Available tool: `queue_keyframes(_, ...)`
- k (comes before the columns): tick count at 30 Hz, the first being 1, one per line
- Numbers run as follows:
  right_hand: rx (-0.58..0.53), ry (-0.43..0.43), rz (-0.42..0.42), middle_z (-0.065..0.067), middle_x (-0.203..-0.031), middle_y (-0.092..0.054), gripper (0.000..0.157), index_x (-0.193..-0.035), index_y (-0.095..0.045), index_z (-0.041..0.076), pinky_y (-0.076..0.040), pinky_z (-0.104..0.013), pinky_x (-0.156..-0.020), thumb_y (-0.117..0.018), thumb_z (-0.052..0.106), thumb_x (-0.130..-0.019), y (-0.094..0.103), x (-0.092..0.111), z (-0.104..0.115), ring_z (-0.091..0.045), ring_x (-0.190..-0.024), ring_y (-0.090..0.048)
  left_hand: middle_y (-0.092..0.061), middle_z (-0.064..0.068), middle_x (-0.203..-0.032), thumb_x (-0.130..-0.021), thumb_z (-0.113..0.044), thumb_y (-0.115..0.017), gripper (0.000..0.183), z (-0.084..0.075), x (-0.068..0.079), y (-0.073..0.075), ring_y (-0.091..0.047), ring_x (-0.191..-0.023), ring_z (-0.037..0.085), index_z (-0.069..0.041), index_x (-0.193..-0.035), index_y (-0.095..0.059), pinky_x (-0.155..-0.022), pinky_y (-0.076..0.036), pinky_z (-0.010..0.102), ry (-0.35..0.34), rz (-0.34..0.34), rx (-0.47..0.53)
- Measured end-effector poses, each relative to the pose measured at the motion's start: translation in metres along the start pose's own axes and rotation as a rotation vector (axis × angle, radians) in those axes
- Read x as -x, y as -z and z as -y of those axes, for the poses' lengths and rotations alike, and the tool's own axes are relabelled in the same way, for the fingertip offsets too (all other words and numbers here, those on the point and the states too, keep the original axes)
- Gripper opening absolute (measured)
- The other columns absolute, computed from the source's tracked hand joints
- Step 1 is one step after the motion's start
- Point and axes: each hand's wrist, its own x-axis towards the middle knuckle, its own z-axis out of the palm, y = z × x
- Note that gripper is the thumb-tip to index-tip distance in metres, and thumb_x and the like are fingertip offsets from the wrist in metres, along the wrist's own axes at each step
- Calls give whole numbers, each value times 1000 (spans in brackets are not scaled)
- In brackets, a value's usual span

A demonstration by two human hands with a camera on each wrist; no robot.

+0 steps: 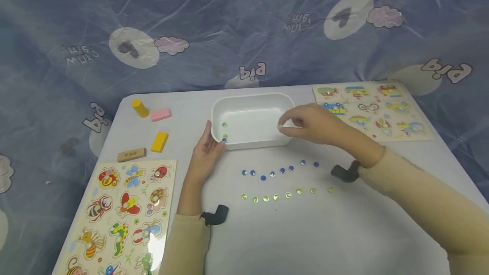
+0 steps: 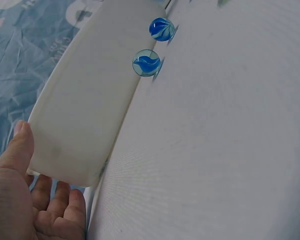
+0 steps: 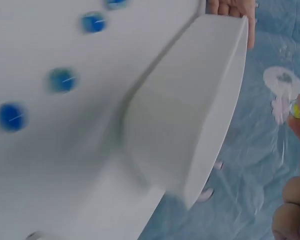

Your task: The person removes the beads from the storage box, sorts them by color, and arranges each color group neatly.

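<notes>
A white plastic tray (image 1: 254,143) stands at the back of the table. My left hand (image 1: 204,156) holds its left end, thumb at the near corner and fingers along the end wall. Over the tray's right end, my right hand (image 1: 318,124) pinches a yellow-green glass marble (image 3: 296,109) between thumb and index finger. Two green marbles (image 1: 224,124) and a blue one (image 1: 224,140) lie inside the tray at its left. In front of it runs an uneven row of blue marbles (image 1: 272,174), and nearer me a row of green marbles (image 1: 276,197).
An insect puzzle board (image 1: 127,198) lies at the left, a vehicle puzzle board (image 1: 368,107) at the back right under the right forearm. A yellow cylinder (image 1: 140,108), pink block (image 1: 160,114), yellow block (image 1: 159,142) and wooden block (image 1: 131,155) sit at the back left.
</notes>
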Motion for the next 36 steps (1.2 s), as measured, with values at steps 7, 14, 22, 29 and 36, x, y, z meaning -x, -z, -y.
queue_keyframes(7, -15, -183, -45, 6, -54, -36, 16, -96, -70, 31, -31, -22, -45, -68, 42, -85, -8, 83, -53, -7, -51, -30, -18, -7, -158, -88, -31, -65, 83, 1, 1, -1, -23, -145, 15, -21, -152, -14, -112, -29, 13, -4, -1, 8)
queue_keyframes(14, -30, -358, 64, 5, -60, -43, 23, -97, -71, 25, -33, -21, -50, -69, 44, -83, -28, 145, -92, -9, -59, -41, -16, -6, -159, -89, -30, -65, 84, 2, 1, -1, -22, -145, 12, -19, -153, -13, -110, -29, 11, -15, 6, 29)
queue_keyframes(22, -36, -425, 100, 6, -76, -61, 33, -100, -72, 20, -41, -23, -58, -69, 48, -82, -43, 179, -112, -11, -70, -48, -17, -4, -159, -91, -19, -63, 79, 2, 1, -1, -22, -146, 15, -19, -153, -14, -109, -29, 10, -14, 4, 23)
queue_keyframes(29, -53, -436, 121, 4, -82, -66, 30, -99, -72, 22, -41, -24, -59, -71, 45, -80, -49, 183, -116, -12, -71, -49, -17, -6, -159, -89, -30, -65, 83, 1, 1, -2, -23, -145, 13, -18, -153, -13, -110, -29, 11, -8, 6, 9)
queue_keyframes(36, -54, -446, 134, 5, -77, -63, 26, -97, -72, 23, -37, -23, -57, -73, 40, -79, -56, 182, -116, -12, -70, -47, -18, -6, -158, -89, -27, -65, 82, 3, 0, -1, -23, -145, 14, -18, -153, -14, -110, -30, 12, -22, 4, 15)
